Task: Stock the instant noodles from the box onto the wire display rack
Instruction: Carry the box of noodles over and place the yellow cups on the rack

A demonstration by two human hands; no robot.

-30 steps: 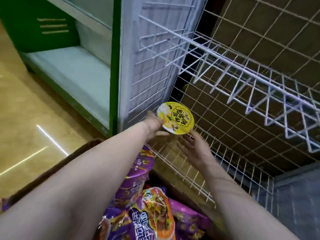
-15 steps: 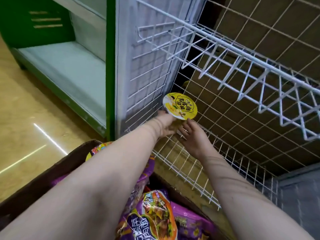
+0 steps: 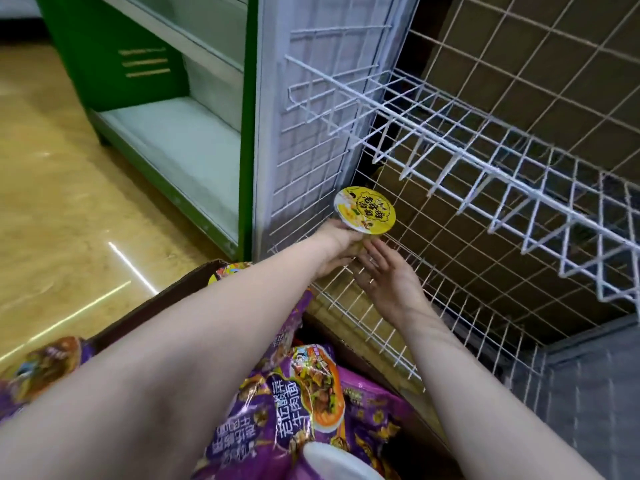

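The left grip (image 3: 337, 242) is wrapped round the body of a noodle cup (image 3: 364, 210) just under its yellow lid, and holds it upright over the back left corner of the wire rack's (image 3: 485, 161) lower shelf (image 3: 450, 271). Whether the cup's base touches the wires cannot be told. The right grip (image 3: 388, 275) is spread, its straight fingers reaching the cup's lower side from the right. Below both forearms a cardboard box (image 3: 166, 299) holds purple noodle packs (image 3: 304, 393). A green shelf unit (image 3: 166, 133) stands to the left on the wooden floor (image 3: 52, 202).
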